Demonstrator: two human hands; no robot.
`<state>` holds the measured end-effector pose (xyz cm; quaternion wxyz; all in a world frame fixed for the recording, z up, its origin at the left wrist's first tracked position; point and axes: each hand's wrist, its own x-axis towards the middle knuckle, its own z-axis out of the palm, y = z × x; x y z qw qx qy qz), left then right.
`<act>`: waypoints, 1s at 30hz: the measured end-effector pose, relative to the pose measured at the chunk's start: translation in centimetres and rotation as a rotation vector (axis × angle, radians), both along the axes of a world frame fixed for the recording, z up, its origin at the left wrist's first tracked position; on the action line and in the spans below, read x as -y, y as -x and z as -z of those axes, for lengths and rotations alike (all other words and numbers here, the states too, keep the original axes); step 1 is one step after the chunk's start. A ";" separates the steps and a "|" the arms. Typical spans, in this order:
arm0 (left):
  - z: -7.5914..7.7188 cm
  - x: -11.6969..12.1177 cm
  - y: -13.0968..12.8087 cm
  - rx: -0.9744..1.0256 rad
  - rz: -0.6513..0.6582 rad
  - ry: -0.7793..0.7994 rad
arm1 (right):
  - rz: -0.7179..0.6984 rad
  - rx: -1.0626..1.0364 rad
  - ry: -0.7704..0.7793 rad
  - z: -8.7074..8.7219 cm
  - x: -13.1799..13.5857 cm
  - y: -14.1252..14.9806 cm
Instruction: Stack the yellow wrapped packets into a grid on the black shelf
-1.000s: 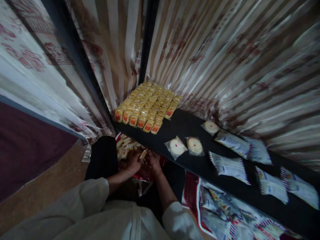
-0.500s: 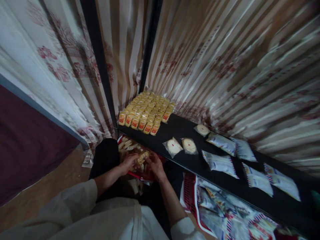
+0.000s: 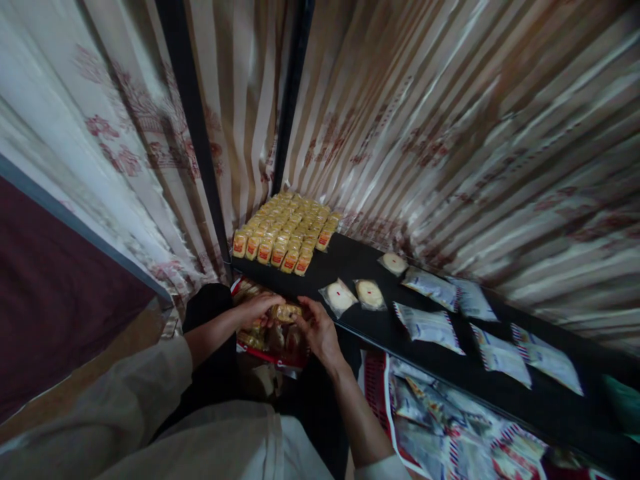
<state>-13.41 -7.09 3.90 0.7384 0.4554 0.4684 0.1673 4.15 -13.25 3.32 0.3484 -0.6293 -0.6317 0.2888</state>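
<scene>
My left hand (image 3: pixel 257 309) and my right hand (image 3: pixel 316 329) meet in front of me, both closed on a stack of yellow snack packets (image 3: pixel 286 312) held between them. They hover above a red basket (image 3: pixel 270 347) with more such packets, just below the front edge of a black shelf (image 3: pixel 360 263). At the shelf's far left end stands a tidy block of the same yellow packets (image 3: pixel 284 232) in rows.
On the shelf lie round wrapped cakes (image 3: pixel 339 297) and several flat white packets with striped edges (image 3: pixel 427 324). A second red basket (image 3: pixel 376 385) with white packets sits lower right. Striped curtains hang behind and left; a dark post (image 3: pixel 193 133) stands near the corner.
Both hands have risen out of the red basket with a stack of yellow packets, moving up toward the shelf edge. The camera view has shifted slightly.
</scene>
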 end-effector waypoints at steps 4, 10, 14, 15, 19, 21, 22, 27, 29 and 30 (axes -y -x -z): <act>-1.2 -0.9 -0.9 0.031 0.115 -0.057 | -0.041 0.047 -0.084 -1.0 0.0 -0.7; -2.7 -2.2 -3.3 -0.001 0.084 0.122 | -0.104 0.103 -0.189 -1.5 0.2 -2.7; -3.3 -3.5 -5.0 0.000 0.156 0.249 | -0.027 0.031 -0.168 -1.3 0.3 -3.6; -3.3 -3.8 -5.3 0.009 0.172 0.263 | 0.009 -0.015 -0.139 -1.3 0.2 -3.7; -3.2 -4.6 -6.6 0.071 0.221 0.235 | 0.114 -0.352 0.065 -1.7 -0.1 -4.1; -3.3 -4.7 -7.2 0.089 0.221 0.203 | 0.132 -0.551 0.143 -2.0 -0.4 -4.4; -3.4 -4.6 -7.5 0.084 0.212 0.190 | 0.148 -0.631 0.161 -2.0 -0.6 -4.5; -3.9 -3.6 -9.4 0.036 0.187 0.061 | 0.295 -0.854 0.216 -2.1 -1.5 -6.0; -3.8 -3.3 -10.1 -0.031 0.148 -0.016 | 0.304 -0.886 0.280 -2.2 -1.9 -6.9; -3.7 -3.3 -10.4 -0.082 0.109 -0.056 | 0.295 -0.880 0.316 -2.3 -2.1 -7.4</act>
